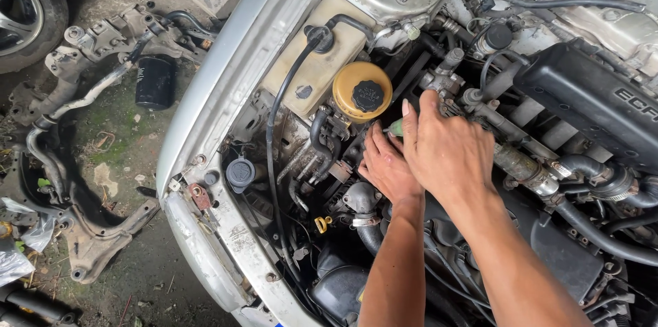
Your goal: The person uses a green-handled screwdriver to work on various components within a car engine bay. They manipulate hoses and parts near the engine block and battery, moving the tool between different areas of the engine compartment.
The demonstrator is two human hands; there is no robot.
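Green tool tip (395, 127) pokes out between both hands; right hand (445, 152) wraps it, left hand (387, 166) flat beside, fingers loose. Yellow round cap (362, 92) just above.

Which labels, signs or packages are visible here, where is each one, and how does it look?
Round black cap on the yellow reservoir, left of the hands: pale raised lettering.
Black plastic engine cover, right edge: white raised lettering.
Black cylindrical oil filter, on the ground at left: no readable label.

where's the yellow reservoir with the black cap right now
In the head view the yellow reservoir sits up centre in the engine bay, beside the beige tank, just above the left hand and left of the right hand.
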